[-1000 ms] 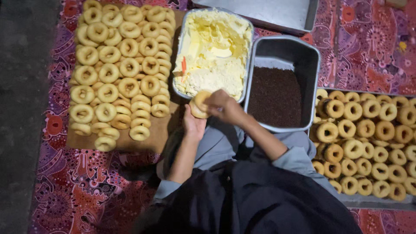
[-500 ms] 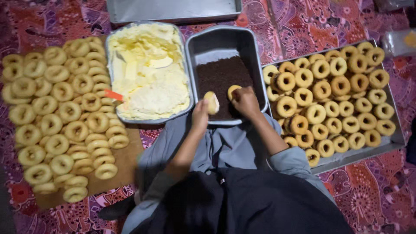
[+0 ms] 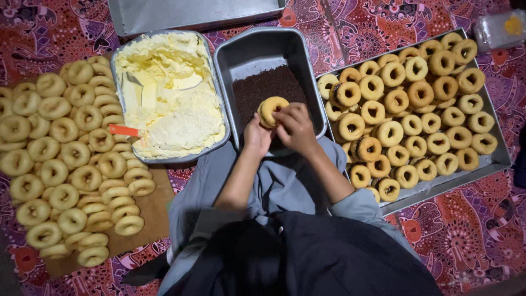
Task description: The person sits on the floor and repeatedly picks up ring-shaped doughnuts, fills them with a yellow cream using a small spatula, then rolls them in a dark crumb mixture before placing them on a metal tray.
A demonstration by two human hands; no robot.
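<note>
Golden doughnut (image 3: 272, 109) gripped by fingers of both hands, left hand (image 3: 256, 136), right hand (image 3: 294, 126), over sprinkle tin's (image 3: 257, 52) near edge.

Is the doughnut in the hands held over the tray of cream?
No, the doughnut is over the pan of dark sprinkles, beside the cream tray.

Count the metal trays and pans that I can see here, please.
4. An empty tray at the top, a pan of yellow cream left of centre, a pan of dark sprinkles in the middle, and a tray of doughnuts at right.
</note>
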